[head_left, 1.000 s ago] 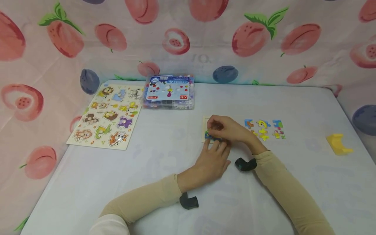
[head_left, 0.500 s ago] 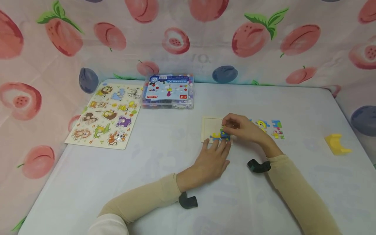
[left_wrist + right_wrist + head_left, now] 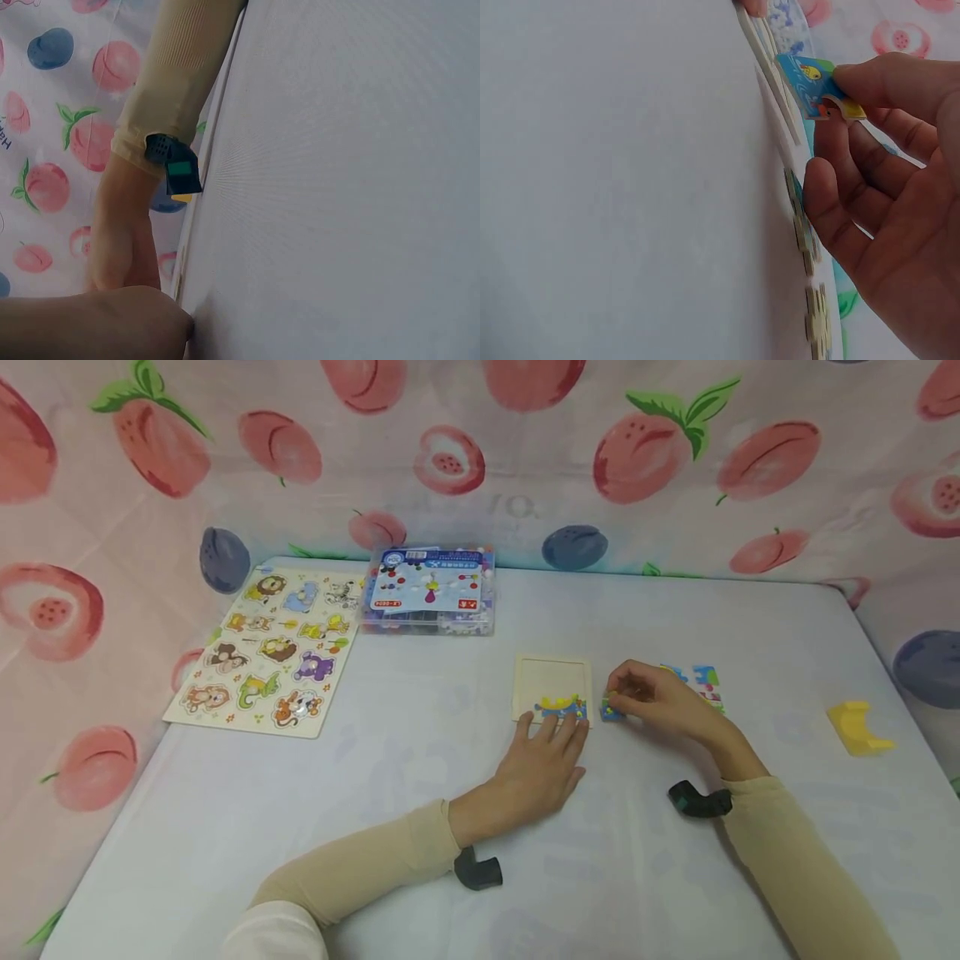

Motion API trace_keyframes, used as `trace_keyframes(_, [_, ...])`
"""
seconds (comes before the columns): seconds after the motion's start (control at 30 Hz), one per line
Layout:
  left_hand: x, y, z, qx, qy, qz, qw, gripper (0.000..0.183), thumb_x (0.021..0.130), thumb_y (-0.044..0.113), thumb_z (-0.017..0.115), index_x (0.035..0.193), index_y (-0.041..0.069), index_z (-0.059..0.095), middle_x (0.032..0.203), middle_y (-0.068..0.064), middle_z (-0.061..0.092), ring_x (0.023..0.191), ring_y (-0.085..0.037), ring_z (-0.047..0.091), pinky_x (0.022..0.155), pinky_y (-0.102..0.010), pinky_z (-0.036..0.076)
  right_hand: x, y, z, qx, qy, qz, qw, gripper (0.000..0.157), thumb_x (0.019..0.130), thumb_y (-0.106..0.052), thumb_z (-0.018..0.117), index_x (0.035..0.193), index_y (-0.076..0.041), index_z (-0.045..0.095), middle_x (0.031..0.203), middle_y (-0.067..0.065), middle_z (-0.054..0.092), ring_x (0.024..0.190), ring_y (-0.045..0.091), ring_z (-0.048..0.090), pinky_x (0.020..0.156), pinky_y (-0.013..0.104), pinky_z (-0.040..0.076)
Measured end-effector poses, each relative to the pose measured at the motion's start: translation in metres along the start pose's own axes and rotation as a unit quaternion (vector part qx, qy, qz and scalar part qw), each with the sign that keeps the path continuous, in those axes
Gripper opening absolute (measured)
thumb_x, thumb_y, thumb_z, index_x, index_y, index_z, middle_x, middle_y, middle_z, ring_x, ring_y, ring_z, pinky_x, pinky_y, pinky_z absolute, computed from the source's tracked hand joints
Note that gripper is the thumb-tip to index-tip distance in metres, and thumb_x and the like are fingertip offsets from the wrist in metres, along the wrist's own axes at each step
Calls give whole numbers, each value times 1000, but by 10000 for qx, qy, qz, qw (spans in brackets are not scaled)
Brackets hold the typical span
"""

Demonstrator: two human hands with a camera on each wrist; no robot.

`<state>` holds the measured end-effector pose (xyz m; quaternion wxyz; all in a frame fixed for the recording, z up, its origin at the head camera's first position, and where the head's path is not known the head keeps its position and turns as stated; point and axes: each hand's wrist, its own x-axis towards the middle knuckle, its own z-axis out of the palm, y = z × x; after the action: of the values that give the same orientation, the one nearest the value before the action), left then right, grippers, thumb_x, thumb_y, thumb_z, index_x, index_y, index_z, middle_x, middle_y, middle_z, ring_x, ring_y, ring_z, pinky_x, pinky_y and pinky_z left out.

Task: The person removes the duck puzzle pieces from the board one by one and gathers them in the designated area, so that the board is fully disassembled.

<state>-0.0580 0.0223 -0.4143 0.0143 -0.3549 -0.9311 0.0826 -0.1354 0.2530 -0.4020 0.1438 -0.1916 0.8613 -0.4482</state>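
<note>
My right hand (image 3: 660,697) pinches a blue puzzle piece (image 3: 802,79) with a small yellow fish-like figure on it, between thumb and fingers. In the head view the piece is just right of a shallow wooden puzzle tray (image 3: 515,689). Blue and yellow puzzle pieces (image 3: 561,703) lie along the tray's lower side. My left hand (image 3: 536,777) rests with straight, spread fingers on the tray's near edge. Loose puzzle pieces (image 3: 707,677) lie right of the tray, partly hidden behind my right hand. The left wrist view shows both hands but no pieces clearly.
An animal puzzle board (image 3: 258,652) lies at the left of the table. A clear plastic box (image 3: 427,593) with a printed label stands at the back. A yellow curved block (image 3: 857,728) is at the right. Dark wrist devices sit beneath both wrists.
My right hand has moved right, from over the tray to beside it, holding the puzzle piece. More of the tray's inside now shows. My left hand has stayed at the near edge.
</note>
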Motion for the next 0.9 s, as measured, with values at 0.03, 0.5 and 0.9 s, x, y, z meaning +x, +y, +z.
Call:
trace_keyframes(0.03, [0, 0, 0, -4, 0, -7, 10000, 60, 100, 47, 29, 150, 15, 25, 150, -1, 34, 132, -21, 34, 107, -50, 30, -2, 1, -1, -31, -12, 4, 10000, 11, 90, -17, 64, 98, -11, 59, 92, 5, 62, 82, 14, 61, 72, 23, 50])
trace_keyframes(0.5, [-1, 0, -2, 20, -129, 25, 9999, 59, 100, 46, 28, 151, 16, 24, 151, -1, 32, 133, -21, 32, 108, -50, 29, -33, 8, -14, -585, -64, 84, 9982, 12, 89, -20, 65, 97, -12, 60, 93, 3, 62, 84, 7, 60, 76, 16, 48])
trace_keyframes(0.9, [1, 0, -1, 25, -191, 6, 9998, 59, 100, 46, 27, 151, 16, 23, 151, -1, 31, 134, -21, 32, 109, -50, 28, -38, 9, -14, -719, -122, -196, 9971, 12, 89, -20, 65, 99, -14, 62, 92, 0, 61, 81, 9, 57, 72, 17, 47])
